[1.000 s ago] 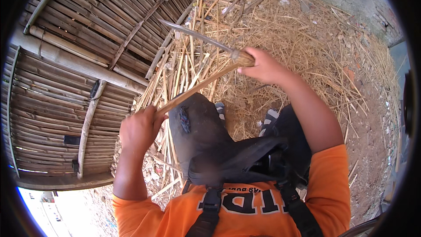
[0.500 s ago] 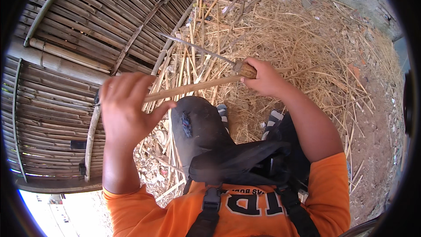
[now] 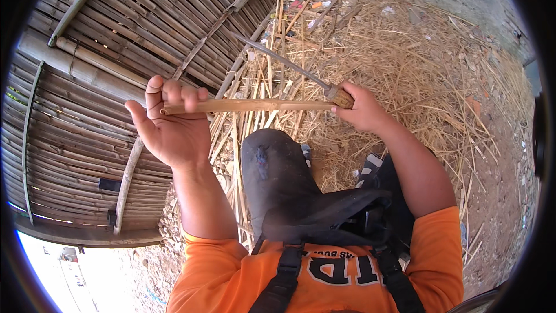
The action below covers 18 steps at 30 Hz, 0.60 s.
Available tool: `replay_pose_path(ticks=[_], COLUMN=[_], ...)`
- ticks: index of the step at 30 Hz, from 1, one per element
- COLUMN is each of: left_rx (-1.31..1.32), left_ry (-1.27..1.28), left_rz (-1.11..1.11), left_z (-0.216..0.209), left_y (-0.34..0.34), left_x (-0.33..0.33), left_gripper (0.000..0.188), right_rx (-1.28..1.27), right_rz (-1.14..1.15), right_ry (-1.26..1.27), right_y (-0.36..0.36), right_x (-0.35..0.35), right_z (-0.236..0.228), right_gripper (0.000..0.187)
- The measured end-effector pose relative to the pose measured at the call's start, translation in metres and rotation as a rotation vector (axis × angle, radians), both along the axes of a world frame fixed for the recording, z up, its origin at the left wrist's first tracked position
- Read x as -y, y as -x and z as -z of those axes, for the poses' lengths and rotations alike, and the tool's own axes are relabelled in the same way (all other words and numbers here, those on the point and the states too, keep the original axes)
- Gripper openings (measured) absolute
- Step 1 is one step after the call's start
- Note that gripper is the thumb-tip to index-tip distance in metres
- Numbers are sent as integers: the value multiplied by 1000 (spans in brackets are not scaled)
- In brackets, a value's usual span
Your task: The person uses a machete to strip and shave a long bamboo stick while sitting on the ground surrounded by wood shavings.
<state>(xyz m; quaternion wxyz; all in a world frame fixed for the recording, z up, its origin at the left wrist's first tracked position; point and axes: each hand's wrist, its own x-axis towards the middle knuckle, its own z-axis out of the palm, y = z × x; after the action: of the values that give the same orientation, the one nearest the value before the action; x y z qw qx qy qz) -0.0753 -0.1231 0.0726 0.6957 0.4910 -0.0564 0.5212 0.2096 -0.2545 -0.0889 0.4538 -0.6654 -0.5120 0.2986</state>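
Pale brown wood, split bamboo by the look of it, forms the strip (image 3: 249, 105) that spans the space between my hands, beyond my left knee (image 3: 269, 156) as I look down. My left hand (image 3: 180, 139) is mostly unfolded, palm up: the strip lies across the fingers, which curl only loosely about it, and the thumb stands well away. My right hand (image 3: 366, 108) is closed round the wooden handle (image 3: 340, 97) of a knife (image 3: 301, 71), with the strip's other end by the thumb (whether it is pinched there against the handle, I cannot tell). The narrow blade (image 3: 268, 52) slants forward and leftward, apart from the strip. I judge the step in hand to be repositioning or turning the strip, not cutting it. The next move seems to call for a surer left grip, with fingers clear of the edge, before the blade comes near. Dry stalks (image 3: 399, 64) lie strewn over the ground (image 3: 495, 214) beyond.
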Motion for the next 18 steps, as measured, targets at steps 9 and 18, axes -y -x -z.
replay_pose_path(ticks=[9, 18], left_rx=[293, 418], left_ry=[170, 248], left_rz=[-432, -312], left_z=[-8, 21], left_y=[48, 132], left_x=[-29, -79], left_gripper=[37, 29], right_rx=[44, -329], right_rz=[352, 660], right_ry=[45, -219], right_y=[-46, -83], right_x=[10, 10], right_z=[-14, 1], right_gripper=[36, 27])
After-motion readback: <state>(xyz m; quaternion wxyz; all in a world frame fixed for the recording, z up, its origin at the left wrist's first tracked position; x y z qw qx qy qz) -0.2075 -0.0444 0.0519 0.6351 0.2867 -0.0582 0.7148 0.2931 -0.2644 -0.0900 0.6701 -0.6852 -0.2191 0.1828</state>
